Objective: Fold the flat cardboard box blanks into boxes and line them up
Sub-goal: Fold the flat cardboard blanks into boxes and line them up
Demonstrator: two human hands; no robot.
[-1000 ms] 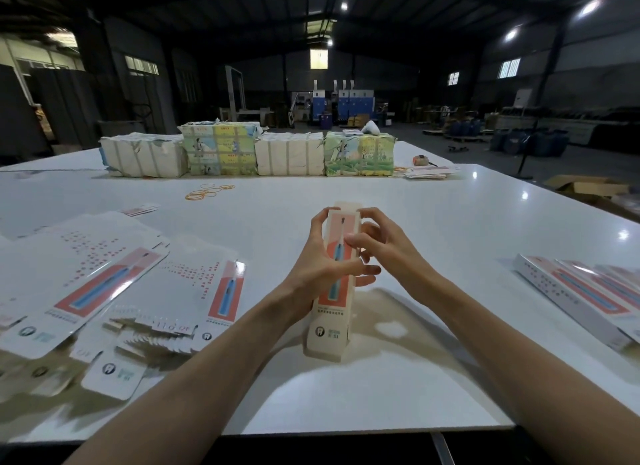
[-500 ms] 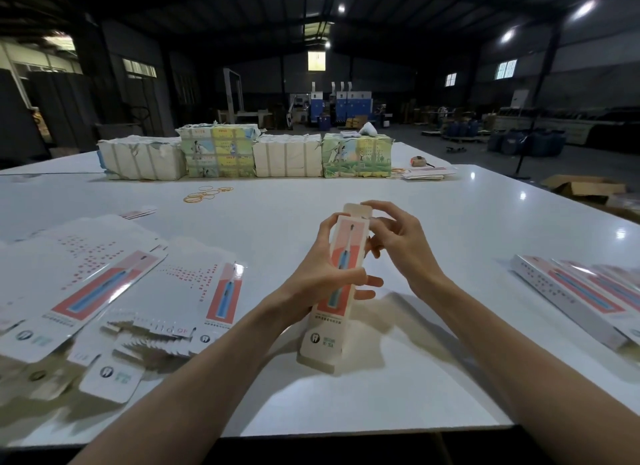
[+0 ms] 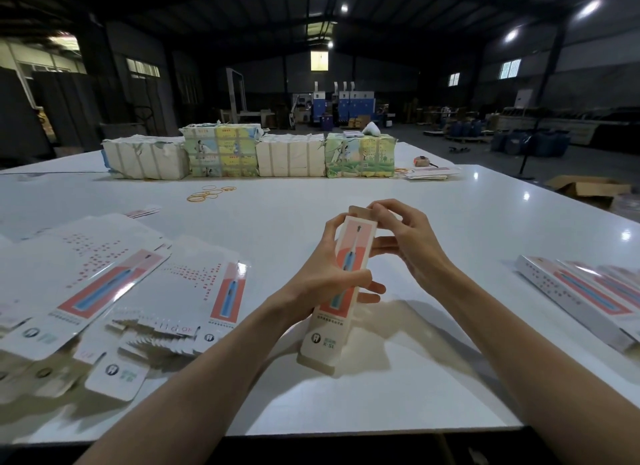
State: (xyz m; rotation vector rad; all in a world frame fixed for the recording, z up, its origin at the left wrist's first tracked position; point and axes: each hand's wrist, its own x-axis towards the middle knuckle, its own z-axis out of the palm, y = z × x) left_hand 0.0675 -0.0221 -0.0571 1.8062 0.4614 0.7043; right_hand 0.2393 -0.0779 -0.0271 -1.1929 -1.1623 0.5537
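Observation:
A long narrow white box (image 3: pixel 330 333) with a red panel and a blue toothbrush print is held up in the middle, above the white table (image 3: pixel 433 215). My left hand (image 3: pixel 329 277) grips its middle, thumb across the front. My right hand (image 3: pixel 401 243) pinches the brown end flap at the box's far top. Flat box blanks (image 3: pixel 114 291) lie spread in overlapping heaps at the left. Folded boxes (image 3: pixel 585 291) lie side by side in a row at the right.
Wrapped bundles (image 3: pixel 249 153) stand in a row along the table's far side. Rubber bands (image 3: pixel 211 193) lie in front of them. A small pile of cards (image 3: pixel 429 172) sits at the far right. An open carton (image 3: pixel 588 187) is on the floor beyond the table's right edge.
The box has tilted a little more upright and its far end has risen. My right hand moved from the box's side up to the top flap.

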